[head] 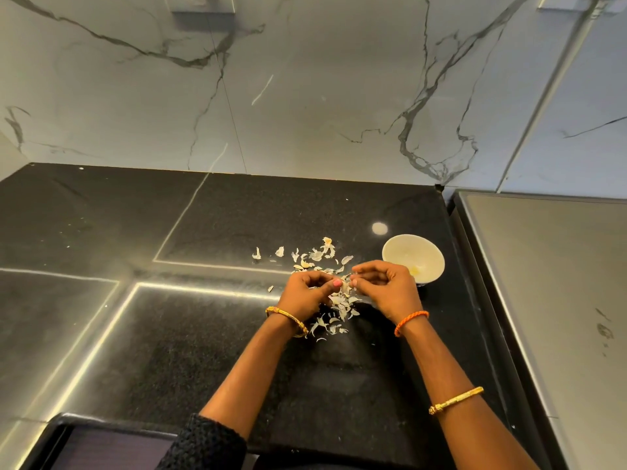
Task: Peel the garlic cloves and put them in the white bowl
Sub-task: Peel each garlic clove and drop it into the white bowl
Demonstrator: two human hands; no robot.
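You are pinching a garlic clove (pixel 345 285) between both grips: your left hand (pixel 305 293) is curling round it while your right hand (pixel 385 288) is nipping at its skin. The white bowl (pixel 413 259) is sitting just beyond your right hand, the nearer one. Loose peels (pixel 315 256) are littering the black surface (pixel 203 334) around both hands.

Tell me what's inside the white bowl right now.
The white bowl shows a small pale yellowish bit near its bottom, likely peeled garlic. The right hand covers its near-left edge, so anything there is hidden.
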